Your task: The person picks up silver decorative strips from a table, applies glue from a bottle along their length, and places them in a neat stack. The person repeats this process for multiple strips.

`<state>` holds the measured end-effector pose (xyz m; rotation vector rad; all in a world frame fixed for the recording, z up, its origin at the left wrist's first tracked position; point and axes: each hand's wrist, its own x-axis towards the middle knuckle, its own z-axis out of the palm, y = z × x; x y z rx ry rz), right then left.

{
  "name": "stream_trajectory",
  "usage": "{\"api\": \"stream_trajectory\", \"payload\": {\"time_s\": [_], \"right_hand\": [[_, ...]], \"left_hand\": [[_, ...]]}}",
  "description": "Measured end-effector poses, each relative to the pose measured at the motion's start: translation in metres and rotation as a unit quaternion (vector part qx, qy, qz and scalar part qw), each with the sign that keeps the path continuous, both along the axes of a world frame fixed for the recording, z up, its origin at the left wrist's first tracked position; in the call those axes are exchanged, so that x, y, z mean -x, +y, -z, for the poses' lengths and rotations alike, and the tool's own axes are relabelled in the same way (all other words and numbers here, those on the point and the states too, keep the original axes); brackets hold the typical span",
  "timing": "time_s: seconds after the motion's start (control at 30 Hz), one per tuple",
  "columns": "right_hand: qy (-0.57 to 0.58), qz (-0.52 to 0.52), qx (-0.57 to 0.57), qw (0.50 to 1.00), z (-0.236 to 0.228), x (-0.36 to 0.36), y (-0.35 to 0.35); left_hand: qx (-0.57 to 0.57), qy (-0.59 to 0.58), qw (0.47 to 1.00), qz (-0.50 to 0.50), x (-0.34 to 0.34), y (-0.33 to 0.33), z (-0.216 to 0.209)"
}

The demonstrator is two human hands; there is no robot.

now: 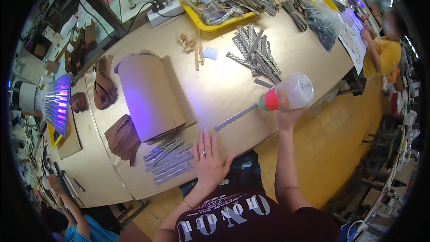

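- Two hands at work over one long tan desk (224,94); places given from the single silver strip (236,117) lying near the desk's front edge.
- Right hand (286,112): closed around a translucent squeeze bottle (293,92) with a red cap, its nozzle at the strip's right end.
- Left hand (207,159): empty, fingers spread flat on the desk, just in front of the strip's left end.
- Stack of silver strips (169,159): left of that hand, beside it.
- Loose silver strips (257,54): behind the single strip.
- Brown paper sheet (150,94): left of the strip.
- Yellow tray (210,6): far behind.
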<state>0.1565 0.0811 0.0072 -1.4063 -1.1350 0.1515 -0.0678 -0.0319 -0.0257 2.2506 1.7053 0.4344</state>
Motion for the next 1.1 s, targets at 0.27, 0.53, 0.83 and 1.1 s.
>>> {"api": "stream_trajectory", "payload": {"time_s": [0.27, 0.53, 0.83, 1.1], "right_hand": [[0.005, 0.001, 0.000, 1.000, 0.014, 0.004, 0.002], [-0.121, -0.019, 0.012, 0.992, 0.028, -0.005, -0.006], [-0.105, -0.006, -0.030, 0.994, 0.027, 0.004, -0.005], [-0.200, 0.039, -0.096, 0.974, 0.022, 0.011, -0.001]], "left_hand": [[0.014, 0.019, 1.000, -0.011, -0.003, 0.002, -0.003], [0.005, -0.020, 0.999, -0.032, -0.004, 0.004, -0.001], [0.008, 0.060, 0.998, -0.030, -0.007, 0.008, -0.006], [0.007, 0.048, 0.998, -0.036, -0.008, 0.008, -0.004]]}}
